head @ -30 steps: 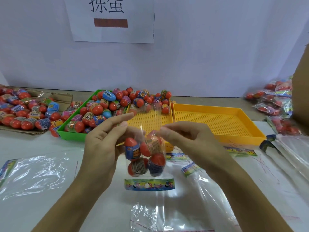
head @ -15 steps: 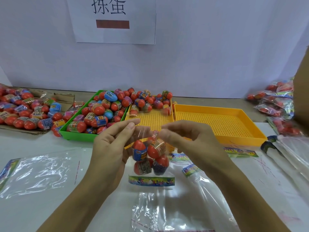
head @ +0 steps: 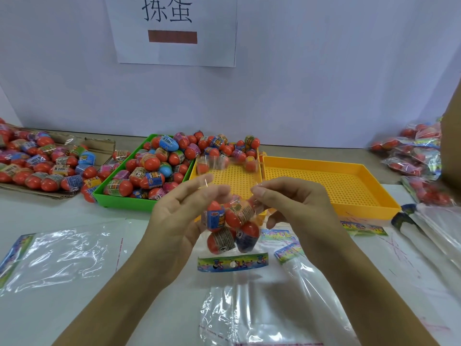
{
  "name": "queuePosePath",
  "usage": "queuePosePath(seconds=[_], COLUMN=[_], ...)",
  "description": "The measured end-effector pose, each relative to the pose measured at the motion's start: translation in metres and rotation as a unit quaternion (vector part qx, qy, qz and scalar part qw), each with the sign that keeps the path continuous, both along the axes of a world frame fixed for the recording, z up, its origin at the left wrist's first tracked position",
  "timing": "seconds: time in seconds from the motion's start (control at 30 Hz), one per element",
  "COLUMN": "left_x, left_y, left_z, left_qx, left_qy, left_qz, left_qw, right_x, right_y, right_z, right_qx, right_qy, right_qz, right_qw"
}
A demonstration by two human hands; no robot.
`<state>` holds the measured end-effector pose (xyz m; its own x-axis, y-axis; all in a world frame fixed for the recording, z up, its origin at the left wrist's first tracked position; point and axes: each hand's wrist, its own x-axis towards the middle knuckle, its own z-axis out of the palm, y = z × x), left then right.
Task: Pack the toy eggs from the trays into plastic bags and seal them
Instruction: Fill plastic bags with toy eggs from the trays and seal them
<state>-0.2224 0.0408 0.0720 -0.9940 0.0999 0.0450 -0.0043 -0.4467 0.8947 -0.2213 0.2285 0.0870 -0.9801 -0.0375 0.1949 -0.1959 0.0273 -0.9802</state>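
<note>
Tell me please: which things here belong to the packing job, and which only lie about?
In the job: clear plastic bag with four toy eggs, pinched by left hand and right hand; green plastic tray of eggs; empty clear bags.
Lying about: white paper sign; brown cardboard flap.

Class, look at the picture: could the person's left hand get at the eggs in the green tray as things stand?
Probably not at once. The left hand is busy pinching the top of the filled bag, which the right hand also holds. The green tray lies just beyond it with nothing between, so once the bag is released the way looks free.
</note>
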Motion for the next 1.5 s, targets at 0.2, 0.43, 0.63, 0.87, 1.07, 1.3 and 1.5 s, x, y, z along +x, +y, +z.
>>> queuePosePath(seconds=[0.2, 0.43, 0.63, 0.87, 1.07, 1.3, 1.5], left_x=[-0.002, -0.001, -0.001, 0.002, 0.007, 0.012, 0.011], left_y=[-0.003, -0.005, -0.005, -0.008, -0.011, -0.013, -0.013], left_z=[-0.007, -0.005, -0.001, 0.007, 0.013, 0.022, 0.021], left_qx=[-0.005, -0.008, 0.003, 0.019, 0.005, -0.038, -0.057], left_qy=[0.005, 0.014, -0.032, -0.018, 0.037, 0.114, 0.126], left_qz=[-0.006, -0.033, -0.031, -0.065, -0.081, -0.04, -0.042], left_qw=[1.0, 0.999, 0.999, 0.998, 0.996, 0.992, 0.99], right_x=[-0.001, 0.003, 0.002, 0.001, 0.002, 0.002, 0.002], right_y=[0.001, -0.006, -0.002, 0.003, 0.008, 0.008, 0.009], right_z=[0.0, -0.002, 0.001, 0.005, 0.01, 0.009, 0.01], right_qx=[-0.017, 0.04, -0.021, -0.066, -0.108, -0.15, -0.14], right_qy=[-0.017, -0.042, -0.045, -0.052, -0.036, -0.02, -0.02], right_qz=[0.004, 0.057, 0.069, 0.112, 0.17, 0.179, 0.186], right_qw=[1.0, 0.997, 0.996, 0.99, 0.979, 0.972, 0.972])
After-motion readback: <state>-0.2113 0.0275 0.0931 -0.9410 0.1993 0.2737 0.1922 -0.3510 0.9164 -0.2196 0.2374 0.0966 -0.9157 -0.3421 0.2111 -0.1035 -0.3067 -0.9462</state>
